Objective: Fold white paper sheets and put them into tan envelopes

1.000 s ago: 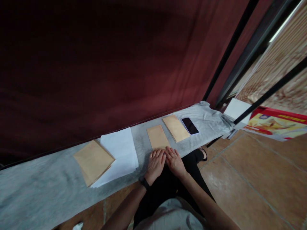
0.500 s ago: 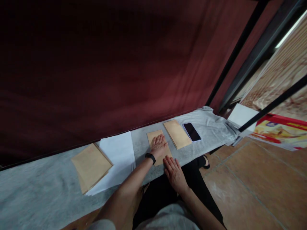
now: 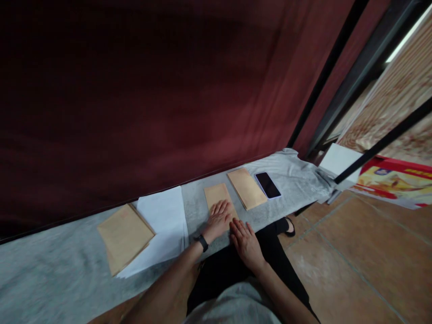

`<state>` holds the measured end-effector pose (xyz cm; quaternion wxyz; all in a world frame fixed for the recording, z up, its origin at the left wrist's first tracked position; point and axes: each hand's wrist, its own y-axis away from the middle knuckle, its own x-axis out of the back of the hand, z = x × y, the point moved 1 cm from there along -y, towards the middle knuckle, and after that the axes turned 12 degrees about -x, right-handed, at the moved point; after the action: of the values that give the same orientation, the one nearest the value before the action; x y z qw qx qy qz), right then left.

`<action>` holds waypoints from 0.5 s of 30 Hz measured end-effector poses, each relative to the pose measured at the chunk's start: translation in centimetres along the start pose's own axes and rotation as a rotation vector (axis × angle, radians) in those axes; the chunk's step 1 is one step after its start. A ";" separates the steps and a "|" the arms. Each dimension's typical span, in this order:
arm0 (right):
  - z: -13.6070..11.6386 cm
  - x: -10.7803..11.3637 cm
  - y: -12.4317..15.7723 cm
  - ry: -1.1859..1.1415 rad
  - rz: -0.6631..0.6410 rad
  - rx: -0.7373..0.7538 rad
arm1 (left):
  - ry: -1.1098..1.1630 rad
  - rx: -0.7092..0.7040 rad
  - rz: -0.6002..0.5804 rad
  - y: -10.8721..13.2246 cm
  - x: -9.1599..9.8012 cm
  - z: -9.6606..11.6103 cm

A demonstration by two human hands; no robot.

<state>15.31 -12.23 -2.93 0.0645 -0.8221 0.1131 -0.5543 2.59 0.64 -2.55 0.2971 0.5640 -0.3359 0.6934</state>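
Pressing a brown envelope (image 3: 217, 196) flat against the grey cloth (image 3: 67, 270), the left hand (image 3: 219, 217) lies open-palmed, its grip released. The right hand (image 3: 245, 239), equally open, steadies the near edge. A phone (image 3: 267, 185) lies nearby.

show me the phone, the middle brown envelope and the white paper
phone (image 3: 267, 185): head view, centre of its dark screen
middle brown envelope (image 3: 215, 193): head view, its bare far half
white paper (image 3: 164, 211): head view, middle of the top sheet
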 end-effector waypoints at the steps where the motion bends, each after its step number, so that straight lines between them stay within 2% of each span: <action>1: 0.3 0.0 -0.1 -0.009 0.005 0.002 | -0.002 -0.022 0.009 1.4 0.0 0.7; 4: 1.1 0.1 -0.8 -0.026 0.020 -0.024 | -0.025 -0.049 0.040 5.3 0.2 2.5; 7: 1.2 0.2 -2.0 -0.060 0.016 -0.120 | -0.053 -0.018 0.063 7.4 0.6 3.9; 10: 0.8 0.3 -3.6 -0.147 -0.004 -0.246 | -0.069 0.031 0.050 7.3 1.1 4.7; 15: 0.5 -0.2 -6.0 -0.525 0.014 -0.417 | -0.112 0.116 0.018 5.6 1.9 5.2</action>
<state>16.41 -6.37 -1.91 -0.0745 -0.9315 0.2092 -0.2881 0.84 -6.78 -0.68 0.2383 0.6149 -0.3162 0.6820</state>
